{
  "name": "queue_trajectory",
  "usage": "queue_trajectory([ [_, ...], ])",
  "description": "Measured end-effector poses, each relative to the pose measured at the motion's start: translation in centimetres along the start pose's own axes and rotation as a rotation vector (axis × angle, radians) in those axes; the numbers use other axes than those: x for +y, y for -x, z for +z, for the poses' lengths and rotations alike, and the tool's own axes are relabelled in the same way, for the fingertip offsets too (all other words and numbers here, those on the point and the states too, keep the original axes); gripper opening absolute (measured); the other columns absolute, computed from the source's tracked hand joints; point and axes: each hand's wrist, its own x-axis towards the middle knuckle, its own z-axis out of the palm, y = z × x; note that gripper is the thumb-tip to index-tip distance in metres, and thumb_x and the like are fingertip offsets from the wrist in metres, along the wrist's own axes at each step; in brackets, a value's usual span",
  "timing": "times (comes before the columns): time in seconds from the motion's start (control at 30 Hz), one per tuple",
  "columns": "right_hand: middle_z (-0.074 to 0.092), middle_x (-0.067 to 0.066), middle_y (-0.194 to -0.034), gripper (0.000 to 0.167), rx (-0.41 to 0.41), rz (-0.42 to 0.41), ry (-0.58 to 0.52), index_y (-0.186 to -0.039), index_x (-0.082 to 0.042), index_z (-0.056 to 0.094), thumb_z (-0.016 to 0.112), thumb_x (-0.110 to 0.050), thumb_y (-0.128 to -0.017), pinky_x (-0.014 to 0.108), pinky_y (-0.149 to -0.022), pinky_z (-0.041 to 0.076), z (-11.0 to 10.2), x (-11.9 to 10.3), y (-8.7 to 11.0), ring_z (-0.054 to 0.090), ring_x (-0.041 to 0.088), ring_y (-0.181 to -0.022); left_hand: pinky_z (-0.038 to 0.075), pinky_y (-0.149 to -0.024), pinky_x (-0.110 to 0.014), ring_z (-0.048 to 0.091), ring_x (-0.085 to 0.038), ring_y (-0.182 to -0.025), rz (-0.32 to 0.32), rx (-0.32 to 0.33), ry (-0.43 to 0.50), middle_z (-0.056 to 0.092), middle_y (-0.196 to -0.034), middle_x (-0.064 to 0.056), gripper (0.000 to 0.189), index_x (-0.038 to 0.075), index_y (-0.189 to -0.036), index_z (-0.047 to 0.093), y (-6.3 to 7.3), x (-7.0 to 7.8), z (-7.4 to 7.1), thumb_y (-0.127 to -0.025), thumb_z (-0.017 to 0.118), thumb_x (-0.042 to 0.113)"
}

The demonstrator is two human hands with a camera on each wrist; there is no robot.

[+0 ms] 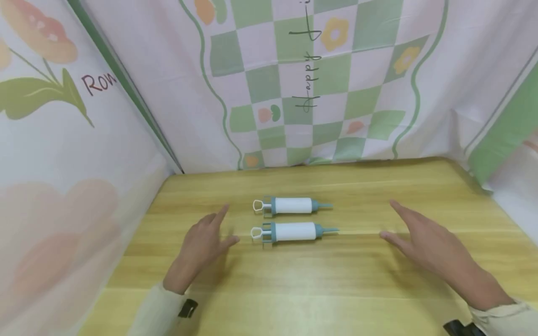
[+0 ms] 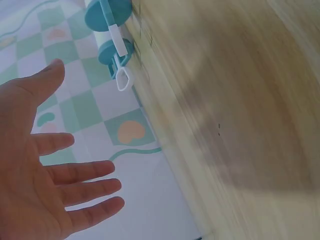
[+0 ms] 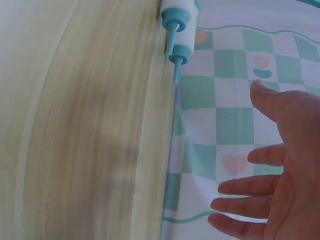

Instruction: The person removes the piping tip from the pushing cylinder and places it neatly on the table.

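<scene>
Two toy-like syringes with white barrels, teal collars and teal nozzles lie side by side on the wooden table, nozzles pointing right. The far syringe sits just behind the near syringe. My left hand is held to the left of their white loop handles, fingers spread, touching neither. Off to the right of the nozzles is my right hand, also with fingers extended and holding nothing. The left wrist view shows a white plunger loop beyond the thumb; in the right wrist view two teal nozzles show.
The wooden table has a back edge against a hanging cloth with green and white checks. More printed cloth hangs along the left side, and another green-and-white cloth hangs at the right. Black straps show at both wrists.
</scene>
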Motion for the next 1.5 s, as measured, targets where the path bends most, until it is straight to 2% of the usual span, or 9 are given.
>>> queue_trajectory([
  [0.13, 0.044, 0.039, -0.139, 0.085, 0.006, 0.010, -0.044, -0.154, 0.002, 0.028, 0.059, -0.052, -0.098, 0.070, -0.088, 0.042, -0.2, -0.4, -0.2, 0.046, 0.060, -0.118, 0.054, -0.083, -0.056, 0.061, -0.046, -0.108, -0.010, 0.011, 0.053, 0.059, -0.126, -0.032, 0.086, 0.007, -0.153, 0.038, -0.4, 0.3, 0.1, -0.087, 0.076, 0.046],
  [0.37, 0.044, 0.039, -0.139, 0.083, 0.018, -0.024, -0.115, -0.155, 0.001, 0.028, 0.060, -0.049, -0.098, 0.071, -0.094, 0.038, -0.2, -1.0, -0.6, 0.044, 0.059, -0.121, 0.053, -0.085, -0.058, 0.059, -0.048, -0.112, -0.024, 0.040, 0.121, 0.059, -0.127, -0.032, 0.083, 0.006, -0.150, 0.043, -0.6, 0.7, 0.3, -0.086, 0.076, 0.047],
  [0.83, 0.045, 0.037, -0.139, 0.078, 0.040, -0.063, -0.176, -0.153, 0.000, 0.033, 0.064, -0.044, -0.097, 0.070, -0.097, 0.036, 0.3, -0.8, -1.0, 0.043, 0.057, -0.124, 0.050, -0.089, -0.060, 0.056, -0.048, -0.117, -0.044, 0.006, 0.149, 0.056, -0.132, -0.031, 0.084, 0.008, -0.152, 0.040, -0.3, 1.0, 0.5, -0.087, 0.076, 0.047],
  [1.17, 0.042, 0.035, -0.143, 0.078, 0.040, -0.044, -0.269, -0.153, 0.001, 0.032, 0.067, -0.038, -0.096, 0.072, -0.094, 0.036, 0.9, -0.3, -1.0, 0.046, 0.055, -0.121, 0.046, -0.096, -0.060, 0.051, -0.046, -0.125, -0.066, -0.052, 0.231, 0.051, -0.140, -0.027, 0.085, 0.010, -0.153, 0.038, -0.4, 1.8, 0.5, -0.087, 0.074, 0.050],
  [1.5, 0.040, 0.032, -0.146, 0.078, 0.027, -0.046, -0.363, -0.154, 0.002, 0.030, 0.068, -0.036, -0.096, 0.072, -0.092, 0.037, 1.2, -1.1, -1.1, 0.044, 0.054, -0.123, 0.046, -0.097, -0.060, 0.050, -0.045, -0.126, -0.062, -0.049, 0.241, 0.050, -0.142, -0.026, 0.084, 0.010, -0.153, 0.040, -0.4, 2.4, 0.3, -0.087, 0.075, 0.049],
])
